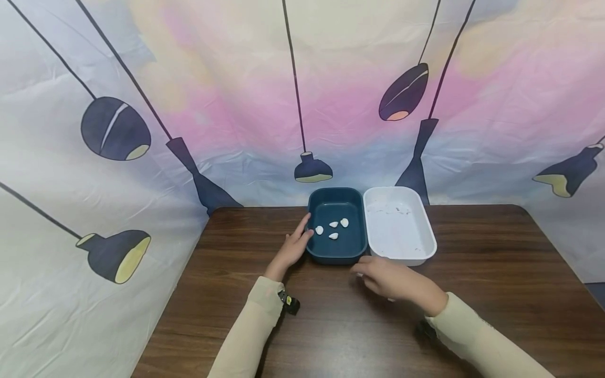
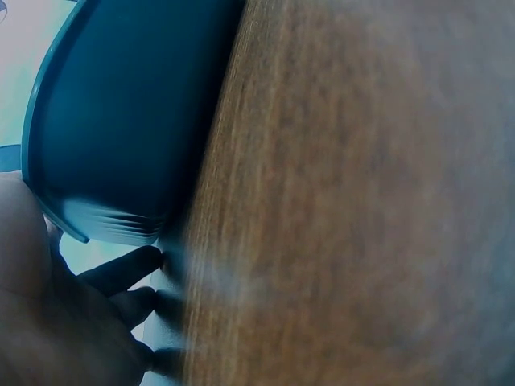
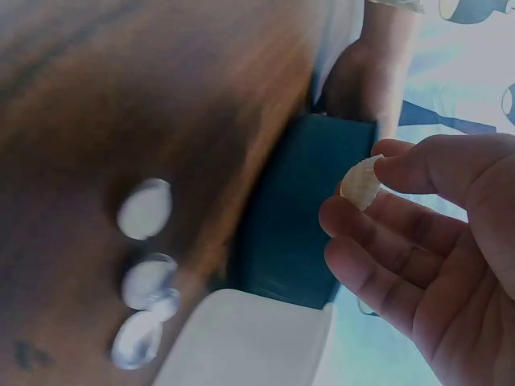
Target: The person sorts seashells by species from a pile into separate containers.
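My right hand [image 1: 394,278] pinches a small pale ribbed seashell [image 3: 361,182] between thumb and fingertips, just in front of the two dishes. Against the left side of the dark teal dish [image 1: 336,259] rests my left hand [image 1: 292,250], its fingers fairly straight along the wall and rim. Inside that dish lie several white shells [image 1: 333,236]. More shells [image 3: 146,209] lie on the table near my right hand, as the right wrist view shows; in the head view that hand mostly covers them.
A white dish [image 1: 400,231] with a few dark specks stands right beside the teal one. Both are at the back of the brown wooden table [image 1: 331,325], close to a hanging cloth [image 1: 227,105] printed with lamps.
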`<state>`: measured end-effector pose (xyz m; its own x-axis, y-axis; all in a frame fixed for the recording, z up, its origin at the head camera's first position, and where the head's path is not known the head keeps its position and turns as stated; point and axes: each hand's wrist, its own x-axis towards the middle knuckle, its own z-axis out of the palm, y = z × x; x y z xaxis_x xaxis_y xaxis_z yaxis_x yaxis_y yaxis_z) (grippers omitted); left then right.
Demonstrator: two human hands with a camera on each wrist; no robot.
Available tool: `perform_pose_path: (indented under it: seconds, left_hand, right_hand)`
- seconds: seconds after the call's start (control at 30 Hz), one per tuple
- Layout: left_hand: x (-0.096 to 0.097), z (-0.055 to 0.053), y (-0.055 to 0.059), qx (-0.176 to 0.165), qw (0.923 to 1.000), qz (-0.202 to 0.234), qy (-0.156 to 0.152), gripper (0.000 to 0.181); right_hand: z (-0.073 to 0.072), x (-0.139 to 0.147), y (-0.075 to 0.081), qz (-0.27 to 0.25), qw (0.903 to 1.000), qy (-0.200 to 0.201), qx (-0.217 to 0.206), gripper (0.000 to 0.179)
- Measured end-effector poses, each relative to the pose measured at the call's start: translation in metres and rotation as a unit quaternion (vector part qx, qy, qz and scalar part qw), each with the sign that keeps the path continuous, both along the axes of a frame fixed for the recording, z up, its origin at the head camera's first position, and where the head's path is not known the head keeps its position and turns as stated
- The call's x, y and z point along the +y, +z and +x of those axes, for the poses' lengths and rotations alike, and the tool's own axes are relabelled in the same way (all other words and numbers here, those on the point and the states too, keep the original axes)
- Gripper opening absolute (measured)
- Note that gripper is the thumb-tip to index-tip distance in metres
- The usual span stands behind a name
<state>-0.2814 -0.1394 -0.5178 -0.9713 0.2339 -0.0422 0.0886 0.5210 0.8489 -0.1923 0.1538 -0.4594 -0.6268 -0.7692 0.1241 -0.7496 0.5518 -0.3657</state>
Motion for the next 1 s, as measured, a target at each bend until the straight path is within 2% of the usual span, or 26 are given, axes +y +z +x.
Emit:
perform_pose_path:
  seconds: [0.2, 0.43, 0.7, 1.0]
  left_hand:
    - [0.000, -0.001, -0.001, 0.001, 1.0000, 0.004, -0.002, 0.059]
    - [0.001, 0.000, 0.000, -0.001, 1.0000, 0.004, 0.000, 0.060]
    - [0.000, 0.001, 0.000, -0.001, 1.0000, 0.003, -0.001, 0.060]
    - [0.001, 0.001, 0.001, -0.001, 1.0000, 0.003, -0.002, 0.059]
  right_hand:
    - [-0.006, -0.005, 0.008, 0.002, 0.9993, 0.013, 0.034, 0.025]
    - [-0.014, -0.010, 0.016, 0.012, 0.9997, -0.006, 0.022, 0.027]
    - [-0.029, -0.012, 0.021, 0.014, 0.9991, 0.008, 0.039, 0.023]
    - [-0.048, -0.017, 0.027, 0.009, 0.9989, 0.004, 0.046, 0.025]
